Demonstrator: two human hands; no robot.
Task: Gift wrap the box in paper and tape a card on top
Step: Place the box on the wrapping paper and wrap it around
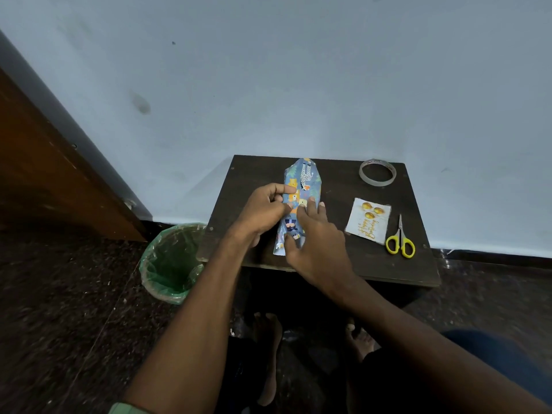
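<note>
I see the paper-wrapped box [301,198] lying lengthwise on the small dark table [337,258], between my hands. My left hand [264,212] pinches its left edge with curled fingers; my right hand [316,240] presses straight fingers on top, the card [368,220] lying apart to the right.

**Colours on my screen**

I see blue wrapping paper [302,186] printed with orange, yellow and white animals and green leaves. My table [343,258] is dark brown. The card [368,221] is white with gold balloons and gold lettering. The scissors [400,242] have yellow handles. The tape roll [377,172] looks clear. The bin [171,262] has a green liner, and the wall [298,85] is pale blue.
</note>
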